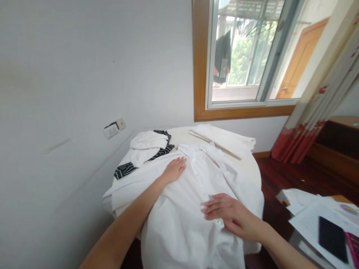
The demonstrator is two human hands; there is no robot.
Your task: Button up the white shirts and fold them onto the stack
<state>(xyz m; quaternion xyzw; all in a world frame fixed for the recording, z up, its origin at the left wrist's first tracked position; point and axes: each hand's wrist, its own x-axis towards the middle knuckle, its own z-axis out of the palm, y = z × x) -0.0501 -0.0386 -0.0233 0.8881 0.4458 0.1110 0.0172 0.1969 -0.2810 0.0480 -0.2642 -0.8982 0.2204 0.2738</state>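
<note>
A white long-sleeved shirt (190,186) lies spread over a round table (255,168), its collar toward the wall and its lower part hanging over the near edge. My left hand (174,170) rests flat on the shirt's upper left part, fingers stretched out. Lower down, on the right of the front, my right hand (224,211) touches the cloth with its fingers extended and slightly apart. Neither hand grips anything. Part of the shirt's left side is hidden by my left forearm.
A crumpled white and black-striped garment (147,145) lies at the table's back left. Folded white cloth (224,138) sits at the back right. Wall sockets (111,130) are on the left. At lower right, papers (311,220) lie under a dark phone (333,238). A curtain (311,116) hangs beside the window.
</note>
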